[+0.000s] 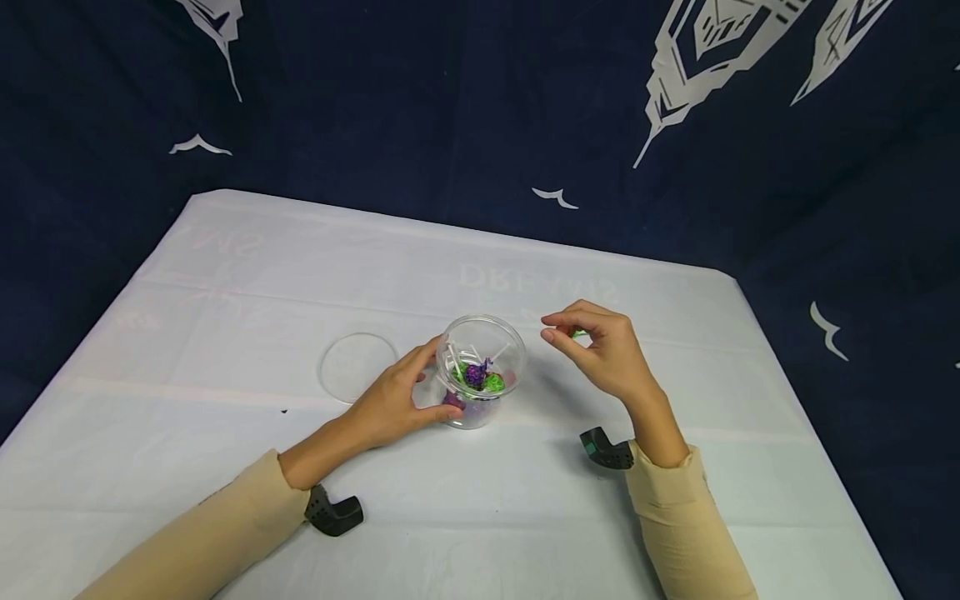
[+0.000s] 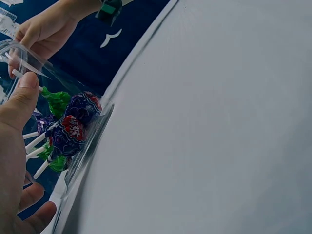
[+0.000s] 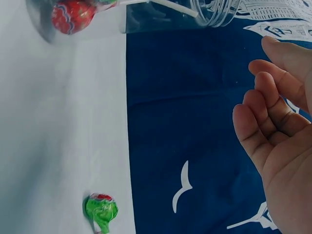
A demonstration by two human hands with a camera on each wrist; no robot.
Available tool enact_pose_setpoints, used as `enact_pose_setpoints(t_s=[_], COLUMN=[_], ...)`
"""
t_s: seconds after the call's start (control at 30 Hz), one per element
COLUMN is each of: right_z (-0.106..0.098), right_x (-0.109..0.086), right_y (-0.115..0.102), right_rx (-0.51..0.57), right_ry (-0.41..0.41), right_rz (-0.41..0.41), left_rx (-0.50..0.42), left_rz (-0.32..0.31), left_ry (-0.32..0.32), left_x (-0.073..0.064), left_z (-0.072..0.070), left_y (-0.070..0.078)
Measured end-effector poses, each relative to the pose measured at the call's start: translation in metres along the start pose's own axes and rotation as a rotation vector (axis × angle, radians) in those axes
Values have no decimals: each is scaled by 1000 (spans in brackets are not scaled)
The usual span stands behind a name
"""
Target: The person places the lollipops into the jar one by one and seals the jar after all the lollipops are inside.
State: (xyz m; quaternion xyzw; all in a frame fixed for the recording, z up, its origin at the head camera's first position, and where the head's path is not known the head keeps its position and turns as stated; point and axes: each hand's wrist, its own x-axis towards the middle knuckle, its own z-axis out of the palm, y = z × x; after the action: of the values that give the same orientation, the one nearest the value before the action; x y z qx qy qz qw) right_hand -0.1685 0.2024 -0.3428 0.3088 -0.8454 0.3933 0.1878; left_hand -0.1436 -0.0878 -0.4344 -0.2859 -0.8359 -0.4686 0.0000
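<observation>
A clear plastic jar (image 1: 471,417) with no lid on it stands on the table, with several lollipops (image 1: 480,377) in green, purple and red wrappers inside. My left hand (image 1: 393,408) holds the jar from its left side, thumb in front. In the left wrist view, the white sticks of the lollipops (image 2: 68,134) point toward the jar's mouth. Raised to the right of the jar, my right hand (image 1: 603,350) has loosely bent fingers, with nothing visible between them. A green-wrapped lollipop (image 3: 101,210) lies on the table outside the jar, mostly hidden behind the right hand in the head view.
A clear round lid (image 1: 356,368) lies flat on the white-covered table (image 1: 465,525), left of the jar. One small dark speck (image 1: 284,411) is near it. Behind the table hangs a dark blue cloth (image 1: 420,108) with white patterns.
</observation>
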Motion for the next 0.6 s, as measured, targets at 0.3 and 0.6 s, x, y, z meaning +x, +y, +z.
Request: enact_pose_setpoints(t_s=[0.3,0.6], right_z=[-4,-10], right_x=[-5,-5], right_y=[11,9], right_rx=[-2,15], right_ry=[8,56], right_rz=[22,55], left_rx=[2,-4], left_rz=[7,23], left_ry=[3,7], left_x=[0,0], left_z=[0,-1], left_y=[-1,-2])
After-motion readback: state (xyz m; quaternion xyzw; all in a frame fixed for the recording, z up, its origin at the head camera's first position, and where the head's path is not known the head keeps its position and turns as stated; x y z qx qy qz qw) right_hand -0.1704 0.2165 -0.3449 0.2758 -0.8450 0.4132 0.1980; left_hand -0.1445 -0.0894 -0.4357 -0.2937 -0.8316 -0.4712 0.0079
